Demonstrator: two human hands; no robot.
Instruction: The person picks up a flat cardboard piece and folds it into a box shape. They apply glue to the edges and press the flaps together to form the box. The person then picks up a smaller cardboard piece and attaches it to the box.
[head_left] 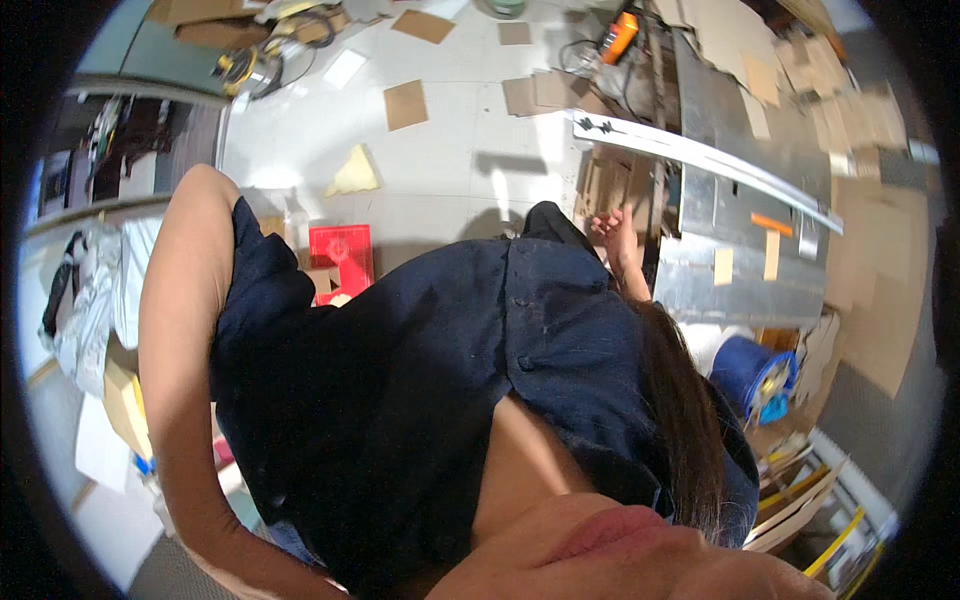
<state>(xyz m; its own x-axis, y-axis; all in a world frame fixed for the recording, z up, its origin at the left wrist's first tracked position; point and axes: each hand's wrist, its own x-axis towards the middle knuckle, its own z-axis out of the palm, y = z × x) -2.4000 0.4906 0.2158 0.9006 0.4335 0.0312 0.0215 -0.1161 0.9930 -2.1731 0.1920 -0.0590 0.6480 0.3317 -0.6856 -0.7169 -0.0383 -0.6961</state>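
My right hand hangs beside the edge of the grey metal table. Its fingers are loosely bent and apart, and I see nothing in them. Just beyond the fingertips is some brown cardboard, low beside the table. A long white strip lies across the table, its far left end jutting past the edge. On the left my bare arm is raised and bent, and its forearm runs out through the lower edge. My left hand is outside the picture.
Cardboard squares and a yellowish scrap lie on the pale floor, near a red box. A yellow-and-black power tool stands far left. An orange tool is at the table's far end; a blue spool sits lower right.
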